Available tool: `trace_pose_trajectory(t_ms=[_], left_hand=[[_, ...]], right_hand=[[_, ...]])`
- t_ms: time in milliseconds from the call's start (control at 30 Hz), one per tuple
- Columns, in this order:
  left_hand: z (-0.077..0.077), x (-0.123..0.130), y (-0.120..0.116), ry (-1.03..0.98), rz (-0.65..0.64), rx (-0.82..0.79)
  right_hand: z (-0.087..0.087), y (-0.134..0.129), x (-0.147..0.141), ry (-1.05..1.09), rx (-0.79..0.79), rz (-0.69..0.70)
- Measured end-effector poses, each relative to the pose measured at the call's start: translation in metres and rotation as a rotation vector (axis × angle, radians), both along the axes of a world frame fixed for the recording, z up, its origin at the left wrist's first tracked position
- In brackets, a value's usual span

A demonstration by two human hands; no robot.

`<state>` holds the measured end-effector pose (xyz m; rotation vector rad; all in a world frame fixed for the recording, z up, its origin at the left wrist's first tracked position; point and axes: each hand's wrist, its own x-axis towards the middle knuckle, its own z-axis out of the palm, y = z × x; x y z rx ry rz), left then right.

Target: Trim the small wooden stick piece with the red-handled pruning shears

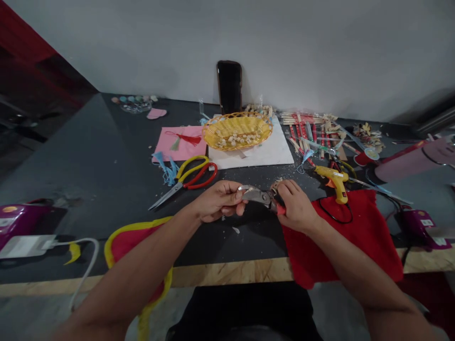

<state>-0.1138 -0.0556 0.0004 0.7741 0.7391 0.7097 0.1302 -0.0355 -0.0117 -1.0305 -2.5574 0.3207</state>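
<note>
My right hand [295, 204] is closed around the red grips of a pair of pruning shears [262, 197]. The curved metal jaws point left, toward my other hand. At their tips, the fingers of my left hand [223, 201] are pinched together; a small pale bit [242, 190] shows there, too small to name. Crumbs and a whitish flake [235, 230] lie on the dark table around the shears. Left of my hands rest scissors [185, 182] with one yellow and one red handle. Beyond my hands is a yellow woven basket [237, 124] holding small pale pieces.
A phone [229, 87] leans against the wall. Pink paper [161, 142] and a white sheet [284, 154] lie flat. To the right are a yellow glue gun [334, 177], red cloth [369, 222], wrapped sticks [302, 125] and a pink bottle [408, 163]. A white cable [96, 251] hangs over the left edge.
</note>
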Motion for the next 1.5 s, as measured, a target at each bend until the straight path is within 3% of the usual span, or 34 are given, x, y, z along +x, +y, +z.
trace_pose_trajectory(t_ms=[200, 433, 567, 967, 1133, 1367, 1500], left_hand=[[0.003, 0.003, -0.002, -0.003, 0.061, -0.005], [-0.003, 0.014, -0.002, 0.14, 0.325, 0.214], [-0.008, 0.016, -0.002, 0.229, 0.388, 0.241], [-0.009, 0.006, -0.001, 0.088, 0.193, 0.1], [-0.006, 0.007, -0.001, 0.047, 0.19, 0.088], [0.0, 0.012, -0.008, 0.078, 0.109, 0.074], [0.0, 0.012, -0.007, 0.098, 0.155, 0.081]], right_hand=[[0.003, -0.003, -0.001, -0.026, 0.074, -0.038], [-0.001, -0.003, -0.003, -0.127, 0.057, -0.209], [0.0, -0.004, -0.003, -0.177, 0.036, -0.218], [-0.001, 0.0, -0.001, -0.072, -0.001, -0.061], [0.0, -0.001, -0.001, -0.046, 0.013, -0.023], [0.005, -0.009, -0.001, -0.119, 0.083, -0.14], [0.006, -0.005, 0.002, -0.112, 0.119, -0.195]])
